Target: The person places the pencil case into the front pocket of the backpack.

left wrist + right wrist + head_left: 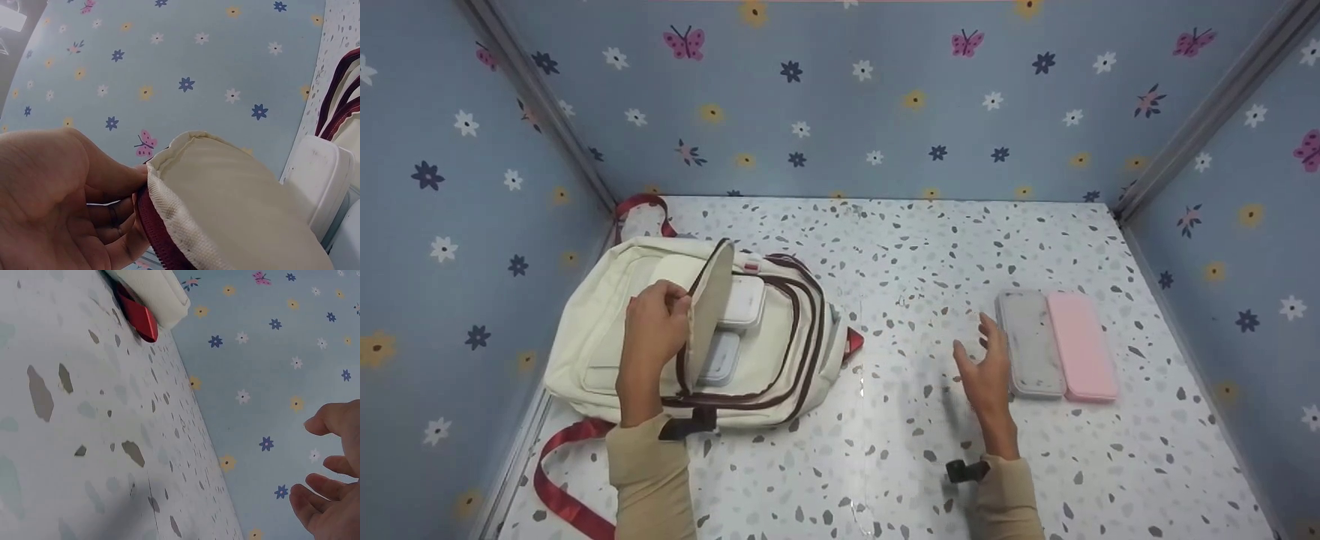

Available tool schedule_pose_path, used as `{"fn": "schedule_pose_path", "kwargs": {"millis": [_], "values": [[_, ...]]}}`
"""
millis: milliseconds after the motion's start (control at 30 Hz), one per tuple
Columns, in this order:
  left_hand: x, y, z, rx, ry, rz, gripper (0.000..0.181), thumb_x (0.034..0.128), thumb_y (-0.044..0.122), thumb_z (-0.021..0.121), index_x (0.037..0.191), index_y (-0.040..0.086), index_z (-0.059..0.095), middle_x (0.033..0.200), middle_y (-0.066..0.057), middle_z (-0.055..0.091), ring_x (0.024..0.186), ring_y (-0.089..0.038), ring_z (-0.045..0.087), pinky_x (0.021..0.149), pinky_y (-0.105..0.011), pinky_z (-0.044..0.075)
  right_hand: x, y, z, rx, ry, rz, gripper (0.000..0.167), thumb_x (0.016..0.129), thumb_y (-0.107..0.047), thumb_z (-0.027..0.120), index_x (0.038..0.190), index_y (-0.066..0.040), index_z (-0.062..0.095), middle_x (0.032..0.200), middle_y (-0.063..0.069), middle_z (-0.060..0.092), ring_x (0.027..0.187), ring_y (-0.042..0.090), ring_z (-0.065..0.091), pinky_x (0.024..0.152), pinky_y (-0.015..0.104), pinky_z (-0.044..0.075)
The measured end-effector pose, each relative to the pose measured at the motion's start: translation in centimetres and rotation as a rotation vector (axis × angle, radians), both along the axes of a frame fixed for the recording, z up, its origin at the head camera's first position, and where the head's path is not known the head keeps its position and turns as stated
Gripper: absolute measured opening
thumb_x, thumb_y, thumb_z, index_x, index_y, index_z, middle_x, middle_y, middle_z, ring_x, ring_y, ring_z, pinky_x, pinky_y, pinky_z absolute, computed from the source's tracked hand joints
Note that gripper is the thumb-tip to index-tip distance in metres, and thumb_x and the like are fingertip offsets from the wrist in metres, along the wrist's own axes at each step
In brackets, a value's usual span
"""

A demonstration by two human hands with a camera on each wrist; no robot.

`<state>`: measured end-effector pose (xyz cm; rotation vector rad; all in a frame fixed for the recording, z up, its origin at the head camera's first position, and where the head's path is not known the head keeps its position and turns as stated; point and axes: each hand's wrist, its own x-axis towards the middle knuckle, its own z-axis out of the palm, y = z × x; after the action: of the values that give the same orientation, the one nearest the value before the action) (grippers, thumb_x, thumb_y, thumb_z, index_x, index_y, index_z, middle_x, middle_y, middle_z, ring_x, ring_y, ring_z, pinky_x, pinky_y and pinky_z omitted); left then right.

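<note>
Head view: what fills it?

Flowered walls (pixel 840 112) around a speckled table (pixel 900 262).

And on the table?

At the left lies a cream bag (pixel 581 326), with a red strap (pixel 574 480) trailing from it. Its maroon-zipped flap (pixel 709 315) stands raised. Well apart, at the right, a grey case (pixel 1033 345) and a pink case (pixel 1082 345) lie side by side.

What about the hands?

The left hand (pixel 656 326) pinches the flap's edge, thumb against fingers. The right hand (pixel 986 367) is just left of the grey case, thumb and fingers apart; whether they touch, I can't tell.

Anything inside the bag?

A white box (pixel 744 301) and a bluish box (pixel 720 360), both partly behind the flap.

Smallest?

A red tab (pixel 853 343) at the bag's right edge.
</note>
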<state>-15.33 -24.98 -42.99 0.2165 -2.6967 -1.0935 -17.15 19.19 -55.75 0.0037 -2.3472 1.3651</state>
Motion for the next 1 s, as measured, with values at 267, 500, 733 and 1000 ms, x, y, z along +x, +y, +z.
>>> {"fn": "schedule_pose_path", "kwargs": {"millis": [267,500,733,1000], "values": [[0.0,-0.1,0.0,0.007,0.011,0.012,0.015,0.0952,0.006,0.051,0.098,-0.006,0.059,0.090,-0.023,0.058,0.085,-0.036,0.054,0.093,-0.052,0.035,0.4,2.3,-0.6,-0.031,-0.022,-0.071,0.065,0.083,-0.005,0.070,0.140,0.002,0.040,0.133,0.023,0.045,0.124,0.039,0.044,0.104,0.049,0.036],[0.1,-0.2,0.2,0.019,0.013,0.019,0.014,0.0941,0.005,0.052,0.096,-0.005,0.060,0.088,-0.023,0.059,0.084,-0.036,0.055,0.101,-0.054,0.030,0.7,4.2,-1.5,-0.013,-0.086,-0.148,0.066,0.083,-0.010,0.071,0.140,0.002,0.039,0.136,0.025,0.040,0.124,0.040,0.041,0.104,0.052,0.033],[-0.1,-0.1,0.0,0.013,0.022,0.014,0.015,0.0948,0.007,0.051,0.098,-0.005,0.060,0.086,-0.021,0.059,0.082,-0.034,0.054,0.099,-0.053,0.033,1.2,6.3,-2.6,0.050,-0.187,-0.231,0.073,0.083,-0.014,0.071,0.142,0.004,0.033,0.137,0.029,0.036,0.126,0.042,0.038,0.108,0.053,0.028],[-0.2,-0.1,0.0,0.015,0.013,0.018,0.016,0.0947,0.007,0.051,0.097,-0.005,0.060,0.086,-0.021,0.060,0.082,-0.035,0.055,0.106,-0.055,0.027,1.6,8.1,-3.3,0.136,-0.400,-0.392,0.081,0.082,-0.021,0.070,0.147,-0.001,0.027,0.144,0.026,0.029,0.131,0.042,0.030,0.109,0.057,0.021]]}}
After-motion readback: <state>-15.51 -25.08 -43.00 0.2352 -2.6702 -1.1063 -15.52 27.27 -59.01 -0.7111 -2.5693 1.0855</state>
